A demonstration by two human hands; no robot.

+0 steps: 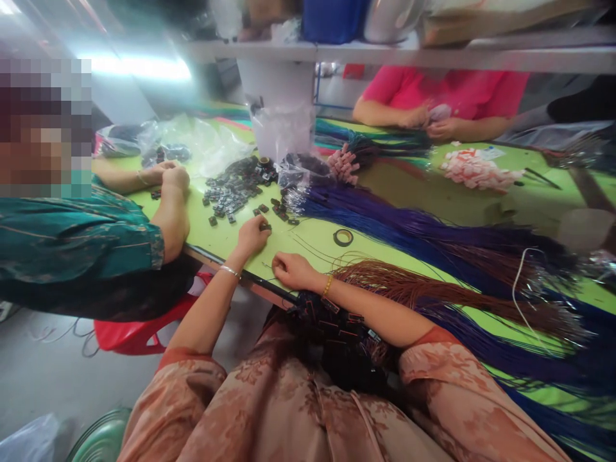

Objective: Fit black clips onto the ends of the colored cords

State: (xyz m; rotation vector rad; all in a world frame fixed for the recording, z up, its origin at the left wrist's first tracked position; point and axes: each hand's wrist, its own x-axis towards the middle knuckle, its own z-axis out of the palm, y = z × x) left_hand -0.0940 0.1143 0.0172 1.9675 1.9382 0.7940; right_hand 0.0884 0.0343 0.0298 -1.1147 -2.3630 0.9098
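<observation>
My left hand (253,236) rests on the green table (308,239), its fingertips closed on a small black connector (265,226). To the right, near the table's front edge, my right hand (291,269) is closed around a thin wire whose metal tip (266,265) sticks out to the left. Beyond my left hand lies a pile of small black connectors (233,192). A roll of black tape (343,238) lies flat past my right hand. Brown wires (409,282) fan out beside my right forearm, and black connectors with wires (332,321) gather at my lap.
Blue and purple wire bundles (385,212) stretch across the table to the right. Pink connectors (476,170) lie at the back. A person in a green top (77,237) works at the left, another in pink (447,96) across the table. A shelf (433,58) spans above; a red stool (139,330) stands lower left.
</observation>
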